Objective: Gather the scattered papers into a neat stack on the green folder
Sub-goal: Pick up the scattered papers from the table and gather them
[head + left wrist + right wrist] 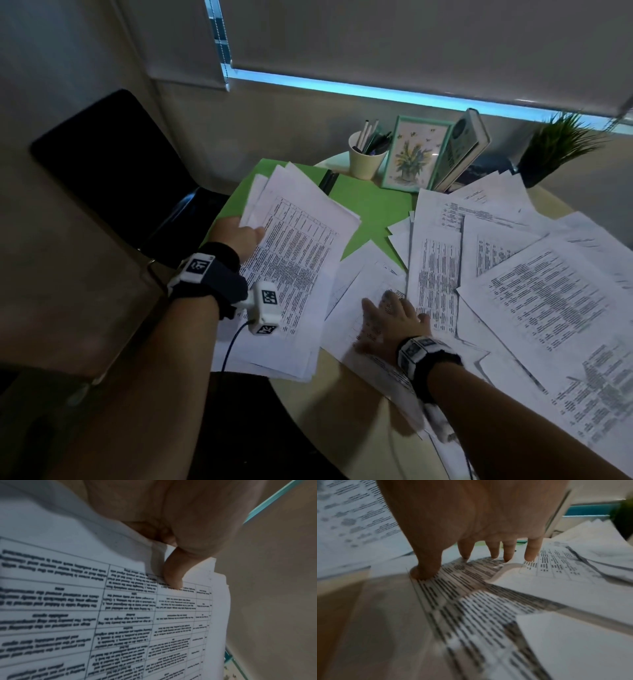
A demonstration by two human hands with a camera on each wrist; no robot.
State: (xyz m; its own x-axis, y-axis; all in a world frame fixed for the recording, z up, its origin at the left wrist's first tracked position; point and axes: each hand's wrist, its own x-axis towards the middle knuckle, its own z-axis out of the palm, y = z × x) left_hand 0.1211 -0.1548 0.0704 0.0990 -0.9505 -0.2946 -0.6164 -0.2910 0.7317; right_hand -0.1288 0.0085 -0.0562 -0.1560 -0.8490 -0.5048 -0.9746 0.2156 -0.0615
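Note:
A green folder (373, 205) lies at the back left of the round table. My left hand (241, 234) grips a bundle of printed papers (294, 270) by its left edge, thumb (172, 574) on the top sheet (120, 615), above the folder's near side. My right hand (390, 318) lies flat with spread fingers (531, 551) on a loose printed sheet (363, 301) in the middle of the table; the sheet (471, 601) buckles beside the fingertips. More scattered papers (534, 291) overlap across the right half of the table.
At the back stand a cup of pens (366, 154), a framed flower picture (414, 154), a leaning book (462, 150) and a potted plant (561, 144). A black chair (113, 161) is on the left. The table's front edge (342, 411) is bare wood.

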